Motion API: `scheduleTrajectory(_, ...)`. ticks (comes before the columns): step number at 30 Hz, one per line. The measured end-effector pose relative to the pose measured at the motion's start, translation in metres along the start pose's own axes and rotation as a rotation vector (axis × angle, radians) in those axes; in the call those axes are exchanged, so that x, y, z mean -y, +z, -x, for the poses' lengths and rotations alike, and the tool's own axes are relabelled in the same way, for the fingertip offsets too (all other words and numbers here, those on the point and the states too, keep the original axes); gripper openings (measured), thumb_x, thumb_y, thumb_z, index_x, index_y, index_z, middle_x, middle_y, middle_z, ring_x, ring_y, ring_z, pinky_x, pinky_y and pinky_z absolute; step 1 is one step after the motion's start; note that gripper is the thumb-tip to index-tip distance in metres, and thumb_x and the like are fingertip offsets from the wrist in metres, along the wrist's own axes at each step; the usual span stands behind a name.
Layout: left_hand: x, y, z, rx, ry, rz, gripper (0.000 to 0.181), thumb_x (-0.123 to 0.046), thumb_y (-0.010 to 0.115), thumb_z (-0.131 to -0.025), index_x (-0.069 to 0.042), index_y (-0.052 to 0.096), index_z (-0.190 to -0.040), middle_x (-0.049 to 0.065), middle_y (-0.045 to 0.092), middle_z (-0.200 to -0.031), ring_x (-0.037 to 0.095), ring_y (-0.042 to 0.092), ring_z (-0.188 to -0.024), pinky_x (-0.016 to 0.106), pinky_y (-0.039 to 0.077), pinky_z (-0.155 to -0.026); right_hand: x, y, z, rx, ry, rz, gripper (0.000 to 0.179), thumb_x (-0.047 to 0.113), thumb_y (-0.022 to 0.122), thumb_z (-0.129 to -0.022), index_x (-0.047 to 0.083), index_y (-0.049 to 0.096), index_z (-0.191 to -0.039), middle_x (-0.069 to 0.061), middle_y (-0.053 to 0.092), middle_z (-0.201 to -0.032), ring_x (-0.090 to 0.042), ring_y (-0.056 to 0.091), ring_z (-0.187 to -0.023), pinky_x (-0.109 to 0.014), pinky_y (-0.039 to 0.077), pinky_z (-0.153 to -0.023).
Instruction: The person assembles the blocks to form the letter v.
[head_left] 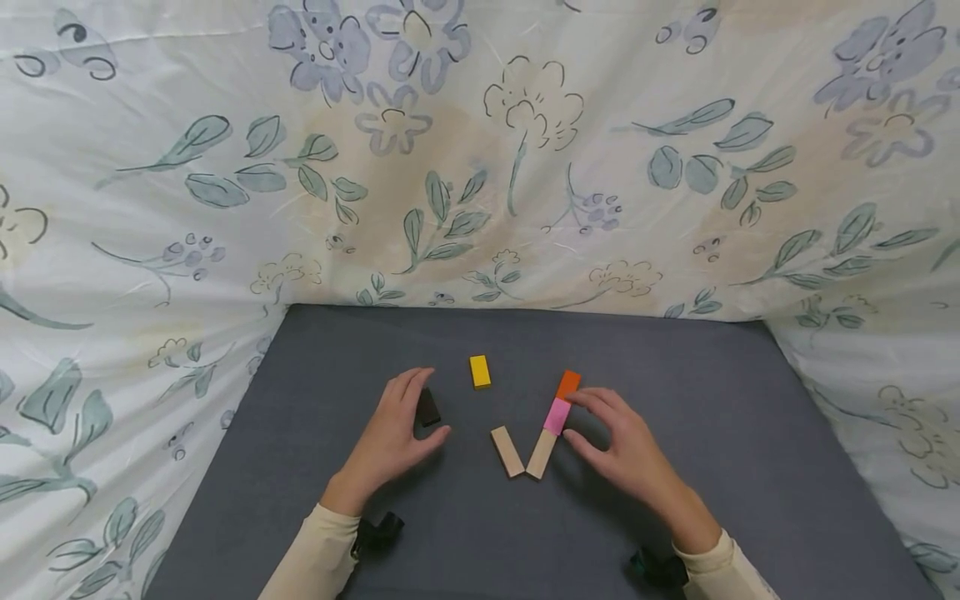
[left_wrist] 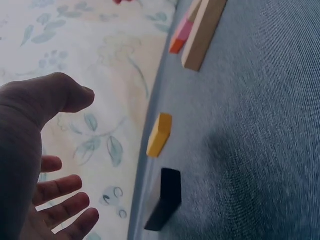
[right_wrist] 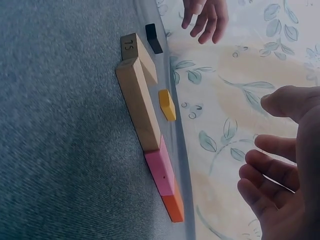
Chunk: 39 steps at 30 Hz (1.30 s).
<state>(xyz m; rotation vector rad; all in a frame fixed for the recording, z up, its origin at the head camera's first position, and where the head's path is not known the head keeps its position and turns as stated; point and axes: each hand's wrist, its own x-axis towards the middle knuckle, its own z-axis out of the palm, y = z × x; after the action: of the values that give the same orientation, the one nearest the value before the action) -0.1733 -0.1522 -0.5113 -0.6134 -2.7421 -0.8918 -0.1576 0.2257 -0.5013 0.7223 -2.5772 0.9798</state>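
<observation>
Head view, black block (head_left: 429,408), near left hand (head_left: 386,437)

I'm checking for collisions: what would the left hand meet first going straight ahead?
Probably the black block, just ahead of the left hand, but the hand's height is unclear.

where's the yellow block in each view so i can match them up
Head: the yellow block is midway across, a little below centre.
Left wrist: yellow block near the centre.
Right wrist: yellow block just above centre.
Shared landmark: the black block, lower left of it in head, below it in left wrist, above it in right wrist.
</observation>
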Motion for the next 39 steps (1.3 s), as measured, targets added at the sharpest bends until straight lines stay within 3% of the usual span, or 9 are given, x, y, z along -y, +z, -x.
scheduleTrajectory(12, 0.015, 0.0, 0.002, 0.015, -0.04, -0.018, 0.095, -0.037, 0.091, -0.09, -0.002, 0.041, -0.162, 0.021, 0.044, -0.159, 0.04, 0.044, -0.144, 0.059, 0.045, -0.113, 0.005, 0.005, 0.009, 0.03, 0.017, 0.002, 0.054, 0.017, 0.09, -0.091, 0.02, 0.072, -0.141, 0.002, 0.065, -0.136, -0.022, 0.062, -0.125, -0.056, 0.056, -0.099)
scheduleTrajectory(21, 0.023, 0.002, 0.003, 0.033, -0.079, -0.017, 0.096, -0.036, 0.091, -0.089, -0.002, 0.04, -0.163, 0.022, 0.044, -0.159, 0.041, 0.043, -0.145, 0.06, 0.044, -0.114, 0.016, 0.01, 0.012, 0.027, -0.041, -0.001, 0.051, 0.016, 0.092, -0.088, 0.012, 0.074, -0.134, 0.003, 0.066, -0.133, -0.021, 0.064, -0.121, -0.054, 0.058, -0.096)
scheduleTrajectory(30, 0.027, 0.005, 0.002, 0.05, -0.089, -0.023, 0.093, -0.034, 0.091, -0.09, 0.0, 0.041, -0.161, 0.023, 0.045, -0.157, 0.042, 0.044, -0.144, 0.06, 0.044, -0.114, 0.021, 0.023, 0.019, 0.059, -0.068, -0.001, 0.052, 0.016, 0.093, -0.086, 0.023, 0.074, -0.134, 0.007, 0.065, -0.131, -0.015, 0.062, -0.117, -0.047, 0.059, -0.095)
scheduleTrajectory(39, 0.029, 0.006, 0.001, 0.069, -0.106, -0.027, 0.091, -0.033, 0.09, -0.092, 0.0, 0.042, -0.162, 0.023, 0.047, -0.156, 0.043, 0.045, -0.144, 0.06, 0.044, -0.114, 0.029, 0.034, 0.027, 0.109, -0.076, 0.011, 0.047, 0.022, 0.092, -0.088, 0.018, 0.077, -0.132, 0.008, 0.063, -0.13, -0.012, 0.062, -0.117, -0.043, 0.059, -0.094)
